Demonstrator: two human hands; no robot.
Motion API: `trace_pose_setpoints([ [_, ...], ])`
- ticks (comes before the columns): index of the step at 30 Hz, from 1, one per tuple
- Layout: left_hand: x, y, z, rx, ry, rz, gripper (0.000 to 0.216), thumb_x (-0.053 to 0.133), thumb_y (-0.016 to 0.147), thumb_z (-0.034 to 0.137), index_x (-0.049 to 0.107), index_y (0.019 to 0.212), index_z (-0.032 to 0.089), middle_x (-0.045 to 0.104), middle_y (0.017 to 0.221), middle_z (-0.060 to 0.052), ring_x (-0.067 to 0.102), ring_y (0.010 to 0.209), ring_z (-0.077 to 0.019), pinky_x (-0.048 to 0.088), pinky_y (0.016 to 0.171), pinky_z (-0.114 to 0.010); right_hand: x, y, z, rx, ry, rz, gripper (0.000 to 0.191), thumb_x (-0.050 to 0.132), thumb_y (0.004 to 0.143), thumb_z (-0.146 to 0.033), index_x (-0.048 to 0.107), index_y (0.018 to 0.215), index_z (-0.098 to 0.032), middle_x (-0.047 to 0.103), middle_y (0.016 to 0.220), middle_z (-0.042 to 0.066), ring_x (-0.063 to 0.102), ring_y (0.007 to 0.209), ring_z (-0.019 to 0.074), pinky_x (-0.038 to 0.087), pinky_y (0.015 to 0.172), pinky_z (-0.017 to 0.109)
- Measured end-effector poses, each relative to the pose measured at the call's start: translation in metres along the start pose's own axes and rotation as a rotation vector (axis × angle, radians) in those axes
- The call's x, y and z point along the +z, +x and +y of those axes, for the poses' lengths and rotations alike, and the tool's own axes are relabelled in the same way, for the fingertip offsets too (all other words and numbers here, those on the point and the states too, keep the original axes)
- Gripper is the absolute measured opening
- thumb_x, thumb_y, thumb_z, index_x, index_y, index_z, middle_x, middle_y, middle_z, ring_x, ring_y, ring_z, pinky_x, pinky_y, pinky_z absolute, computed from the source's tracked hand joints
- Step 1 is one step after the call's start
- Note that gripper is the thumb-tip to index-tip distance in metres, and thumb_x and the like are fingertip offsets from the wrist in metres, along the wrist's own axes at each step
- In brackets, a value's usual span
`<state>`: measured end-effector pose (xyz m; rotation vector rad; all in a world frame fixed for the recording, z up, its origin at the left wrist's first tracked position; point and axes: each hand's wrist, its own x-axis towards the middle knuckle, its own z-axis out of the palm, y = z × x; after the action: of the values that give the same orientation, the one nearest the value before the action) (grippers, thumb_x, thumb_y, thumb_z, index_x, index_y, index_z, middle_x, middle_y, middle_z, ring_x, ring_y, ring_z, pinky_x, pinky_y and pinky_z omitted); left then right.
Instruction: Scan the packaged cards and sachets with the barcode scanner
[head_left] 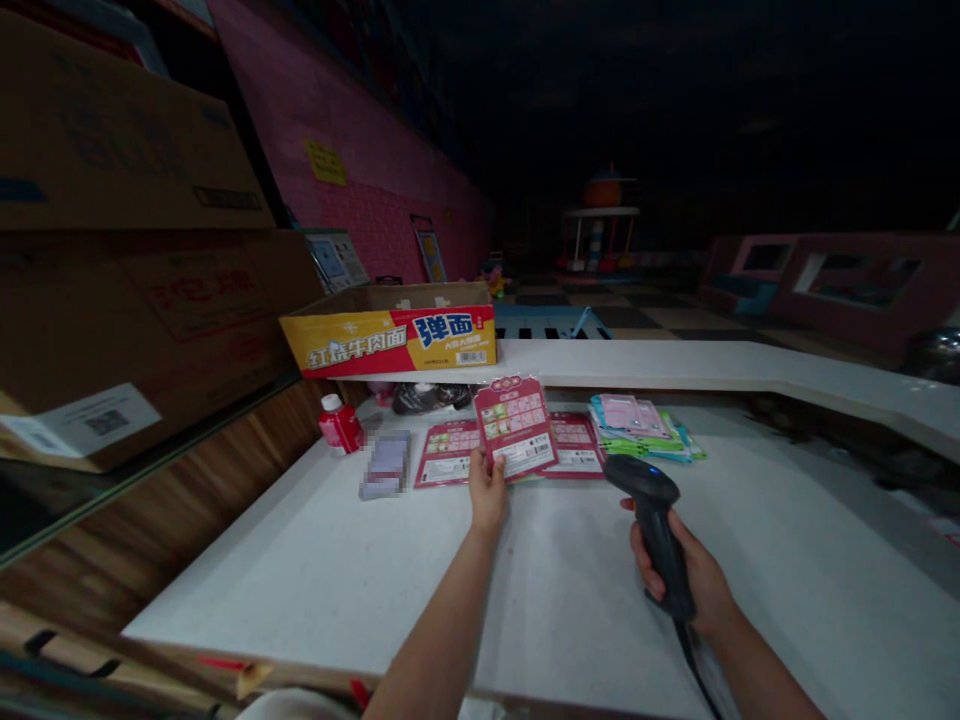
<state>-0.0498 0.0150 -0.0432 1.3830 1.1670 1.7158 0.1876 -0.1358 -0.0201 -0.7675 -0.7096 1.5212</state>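
My left hand (489, 490) grips the lower edge of a red printed packet (517, 425) with rows of small pictures and a barcode, lifted off the table. Behind it lie similar red packets, one pile on the left (448, 455) and one on the right (576, 445). My right hand (694, 570) is wrapped round the handle of a black barcode scanner (660, 530), which shows a small blue light. Its head points left toward the packets, apart from them. A cable runs down from its handle. Beyond the scanner sits a stack of green, blue and pink packets (641, 425).
A red bottle with a white cap (340, 425) and a blurred flat item (387, 465) stand left on the white table (315, 560). A yellow and red noodle carton (390, 335) rests on the raised ledge (645, 360). Big cardboard boxes (150, 300) are stacked at left.
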Motion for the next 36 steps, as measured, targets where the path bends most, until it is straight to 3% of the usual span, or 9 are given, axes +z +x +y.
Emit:
trace_pose_setpoints([
  [4,0.000,0.000,-0.001,0.008,0.001,0.002,0.027,0.053,0.084,0.045,0.049,0.098,0.022,0.065,0.100,-0.005,0.064,0.096,-0.0197,0.050,0.090,-0.034,0.002,-0.005,0.000,0.025,-0.070,-0.076,0.047,0.061,0.081,-0.060,0.066,0.102,-0.019,0.060,0.058,0.001,0.045,0.031,0.0086,0.034,0.032,0.020],
  [9,0.000,0.000,-0.002,0.000,0.066,-0.016,0.027,0.050,0.087,0.046,0.048,0.099,0.022,0.065,0.104,-0.006,0.063,0.102,-0.0196,0.048,0.093,-0.033,0.007,-0.008,0.000,0.010,-0.173,-0.075,0.048,0.062,0.081,-0.061,0.065,0.102,-0.018,0.059,0.057,0.000,0.044,0.030,0.0083,0.034,0.031,0.019],
  [16,0.000,0.001,-0.002,0.007,-0.041,-0.027,0.021,0.055,0.084,0.036,0.050,0.098,0.022,0.065,0.102,-0.005,0.063,0.097,-0.0198,0.049,0.091,-0.035,0.004,-0.009,0.002,0.002,-0.161,-0.084,0.047,0.060,0.083,-0.061,0.064,0.103,-0.019,0.058,0.057,-0.001,0.044,0.030,0.0082,0.034,0.031,0.019],
  [26,0.001,0.002,-0.010,0.056,-0.096,0.004,0.024,0.061,0.083,0.039,0.052,0.096,0.021,0.066,0.099,-0.004,0.063,0.095,-0.0192,0.048,0.090,-0.034,0.002,-0.008,0.002,-0.030,-0.149,-0.118,0.043,0.057,0.086,-0.060,0.063,0.103,-0.021,0.058,0.058,-0.002,0.045,0.031,0.0075,0.036,0.032,0.019],
  [30,0.001,0.002,-0.009,0.063,-0.102,0.016,0.025,0.063,0.082,0.040,0.053,0.095,0.021,0.066,0.095,-0.004,0.063,0.092,-0.0184,0.048,0.089,-0.033,-0.001,-0.003,0.004,0.010,-0.107,-0.047,0.049,0.058,0.083,-0.064,0.064,0.105,-0.020,0.058,0.057,-0.003,0.045,0.030,0.0081,0.035,0.030,0.019],
  [36,0.000,0.000,0.002,-0.025,-0.216,0.033,0.037,0.068,0.077,0.047,0.055,0.097,0.020,0.070,0.093,-0.004,0.067,0.088,-0.0182,0.052,0.085,-0.033,-0.008,0.009,0.001,-0.020,-0.007,0.209,0.049,0.065,0.077,-0.064,0.065,0.099,-0.020,0.057,0.053,-0.005,0.045,0.034,0.0085,0.036,0.032,0.019],
])
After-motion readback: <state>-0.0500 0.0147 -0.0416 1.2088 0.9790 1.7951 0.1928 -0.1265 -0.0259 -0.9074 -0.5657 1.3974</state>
